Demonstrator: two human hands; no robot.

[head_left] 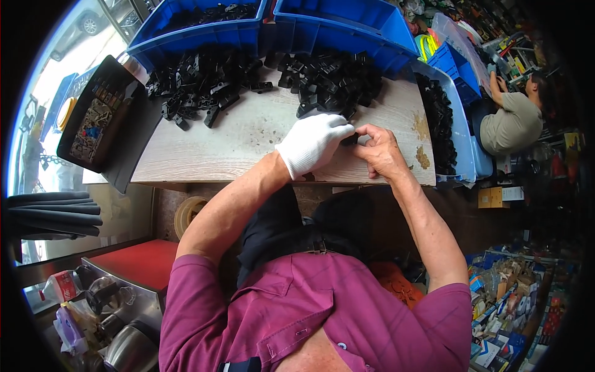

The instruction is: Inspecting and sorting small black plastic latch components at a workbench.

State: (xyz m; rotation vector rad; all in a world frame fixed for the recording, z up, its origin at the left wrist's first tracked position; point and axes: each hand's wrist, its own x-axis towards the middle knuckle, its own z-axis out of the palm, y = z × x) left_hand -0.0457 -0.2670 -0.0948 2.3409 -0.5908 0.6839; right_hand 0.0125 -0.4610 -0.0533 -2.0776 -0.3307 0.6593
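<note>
My left hand (312,144), in a white knit glove, and my bare right hand (382,150) meet above the table's front part. Between their fingertips is a small black plastic part (350,139), mostly covered by the fingers, so its exact kind does not show. Both hands are closed on it, thumbs and forefingers pinching. Just beyond them lies a heap of black plastic parts (334,80). A second heap of similar parts (201,80) spreads to its left, with a few pieces loose at its near edge.
Two blue bins (204,32) stand along the table's (204,146) far edge; the left one holds more black parts. At the right, a pale blue tub (463,133) is filled with black pieces. A dark tablet-like screen (99,115) leans at the left. Another person (514,118) works far right.
</note>
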